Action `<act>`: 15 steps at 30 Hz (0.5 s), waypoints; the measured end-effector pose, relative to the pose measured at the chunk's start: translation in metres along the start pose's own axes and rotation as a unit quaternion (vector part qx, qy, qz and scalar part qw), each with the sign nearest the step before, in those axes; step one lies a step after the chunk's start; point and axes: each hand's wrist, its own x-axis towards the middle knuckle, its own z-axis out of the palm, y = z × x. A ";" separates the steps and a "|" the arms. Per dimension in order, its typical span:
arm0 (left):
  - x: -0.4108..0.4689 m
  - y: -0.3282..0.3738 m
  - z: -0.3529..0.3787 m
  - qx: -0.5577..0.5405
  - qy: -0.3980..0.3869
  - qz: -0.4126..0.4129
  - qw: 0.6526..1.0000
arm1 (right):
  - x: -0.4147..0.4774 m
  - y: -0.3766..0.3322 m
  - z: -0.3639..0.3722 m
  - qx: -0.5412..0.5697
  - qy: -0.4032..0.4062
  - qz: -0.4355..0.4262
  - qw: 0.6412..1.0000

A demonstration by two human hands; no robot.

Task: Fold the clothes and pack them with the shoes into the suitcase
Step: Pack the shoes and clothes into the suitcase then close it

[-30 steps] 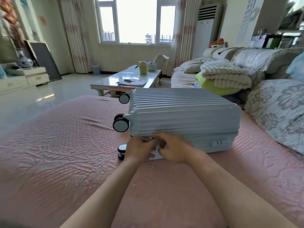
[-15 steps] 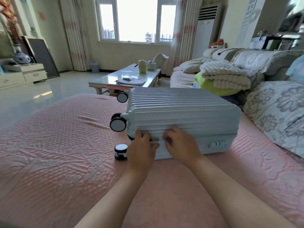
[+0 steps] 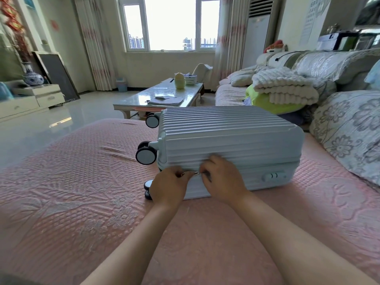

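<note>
Head view: the closed suitcase (image 3: 228, 138) lies flat toward the far edge of the bed (image 3: 82, 182). The right hand (image 3: 223, 179) pinches a zip pull (image 3: 196, 173) on its near side. The left hand (image 3: 171, 187) curls beside it, its hold hidden. Best to draw the pull straight along the seam while steadying the shell.

Left hand (image 3: 170, 186) and right hand (image 3: 224, 179) pinch the closed suitcase's (image 3: 226, 136) zipper pulls (image 3: 196, 173).

left hand (image 3: 170, 183) off right hand (image 3: 224, 178), zip (image 3: 196, 173) showing
</note>
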 end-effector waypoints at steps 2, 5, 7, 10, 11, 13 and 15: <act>-0.005 0.005 -0.001 0.004 0.045 0.047 0.998 | 0.003 -0.002 -0.005 0.000 0.029 -0.009 1.000; -0.010 -0.002 0.004 0.054 0.082 0.139 0.985 | 0.009 -0.006 -0.012 -0.054 0.080 -0.026 0.995; -0.007 -0.013 0.003 0.013 0.081 0.132 0.988 | 0.017 -0.011 -0.014 -0.083 0.072 -0.074 0.991; -0.002 -0.027 -0.004 -0.060 0.061 0.064 0.994 | 0.031 -0.022 -0.006 -0.114 -0.006 -0.112 0.987; -0.001 -0.031 -0.006 -0.082 0.048 0.049 0.994 | 0.034 -0.023 -0.001 -0.131 -0.018 -0.114 0.985; 0.000 -0.041 -0.010 -0.103 0.030 0.046 0.993 | 0.036 -0.021 0.005 -0.157 -0.010 -0.118 0.980; 0.004 -0.052 -0.013 -0.091 0.030 0.070 0.993 | 0.037 -0.016 0.006 -0.178 0.010 -0.132 0.975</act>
